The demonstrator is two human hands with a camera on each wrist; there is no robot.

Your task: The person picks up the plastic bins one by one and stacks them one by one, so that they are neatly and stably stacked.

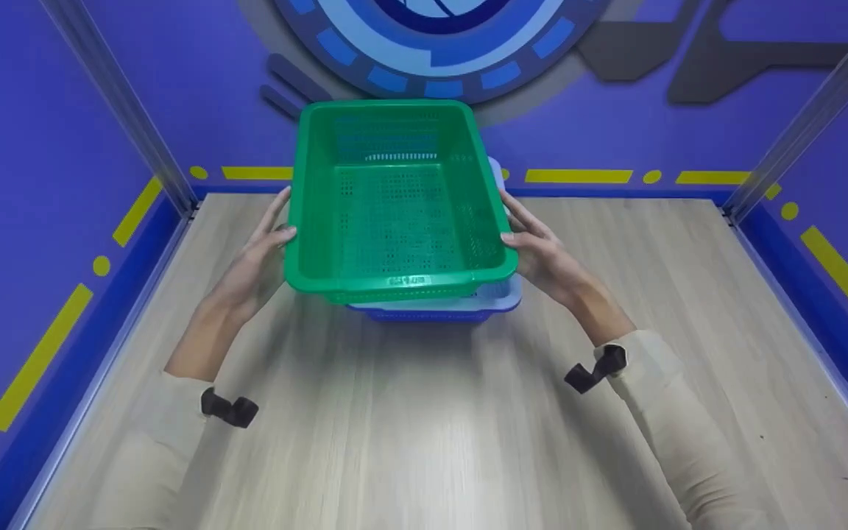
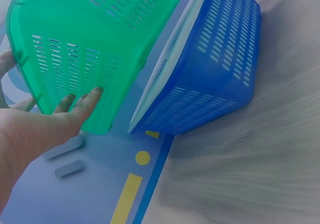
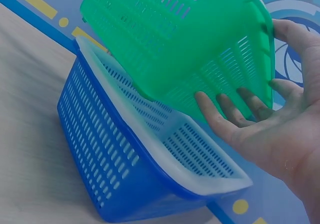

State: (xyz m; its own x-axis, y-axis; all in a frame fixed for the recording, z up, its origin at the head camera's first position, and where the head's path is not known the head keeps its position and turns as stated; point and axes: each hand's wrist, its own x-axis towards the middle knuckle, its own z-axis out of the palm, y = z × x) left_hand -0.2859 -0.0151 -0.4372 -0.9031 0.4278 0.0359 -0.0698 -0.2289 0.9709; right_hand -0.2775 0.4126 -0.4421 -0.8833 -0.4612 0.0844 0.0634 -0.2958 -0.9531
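Note:
A green plastic basket (image 1: 394, 221) with slotted walls is held up between both hands, tilted with its open top toward the head camera. My left hand (image 1: 251, 269) grips its left side, thumb at the rim and fingertips against the outer wall. On the opposite side my right hand (image 1: 545, 254) holds it the same way, fingers (image 3: 212, 114) spread under the rim. Below and behind it stands a blue basket (image 2: 220, 49) with a white basket (image 3: 200, 181) nested inside; the green one hides most of both in the head view.
The baskets stand on a wood-grain table (image 1: 402, 427) near its back edge. Blue panels with yellow markings, such as the back wall (image 1: 578, 125), enclose the left, back and right sides. Metal posts (image 1: 126, 110) rise at the back corners.

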